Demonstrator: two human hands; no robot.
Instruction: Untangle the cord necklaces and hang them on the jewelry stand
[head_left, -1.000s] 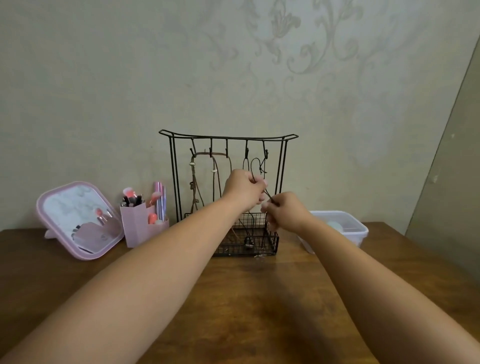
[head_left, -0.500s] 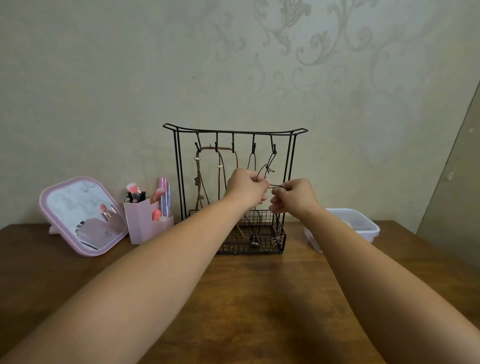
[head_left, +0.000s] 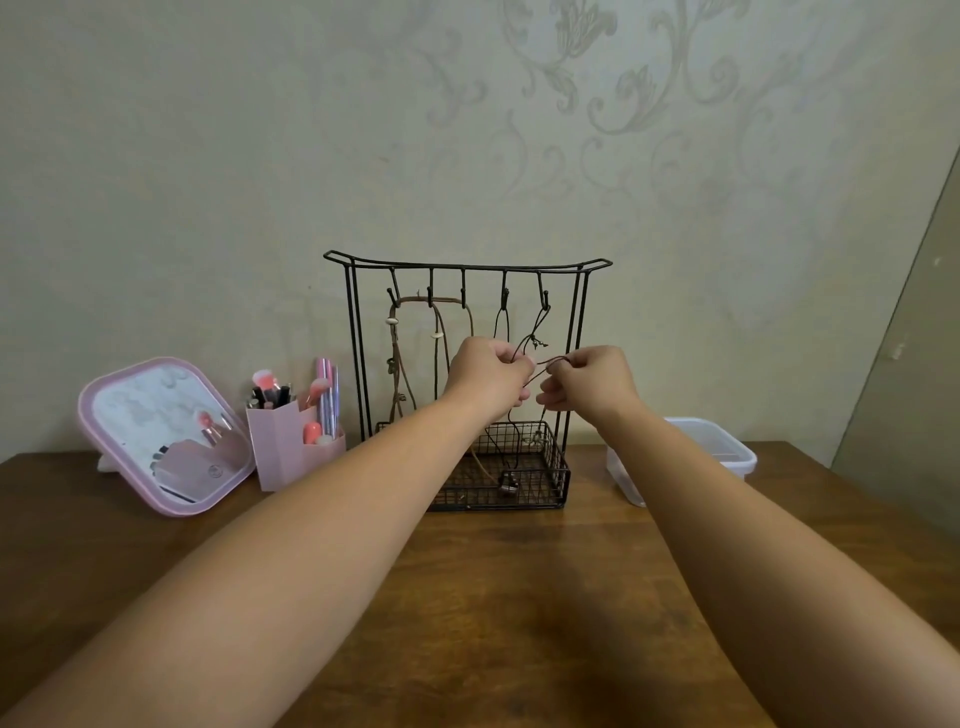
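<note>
— Two hands are working in front of the stand (head_left: 467, 270). What is changing?
— They are drawing apart: the left hand (head_left: 488, 375) is gripping dark cords (head_left: 501, 325), and the right hand (head_left: 589, 382) is pinching a brown cord (head_left: 551, 361) now stretching between them.
— Meaning?
— Probably one strand is coming free. Other necklaces (head_left: 410, 332) are hanging from the left hooks, pendants trailing into the basket on the table's far edge.

Before the wire jewelry stand (head_left: 467, 384) at the counter's (head_left: 493, 623) back edge, the left hand (head_left: 488, 376) and right hand (head_left: 592, 382) pinch a dark cord necklace (head_left: 545, 364) between them.
</note>
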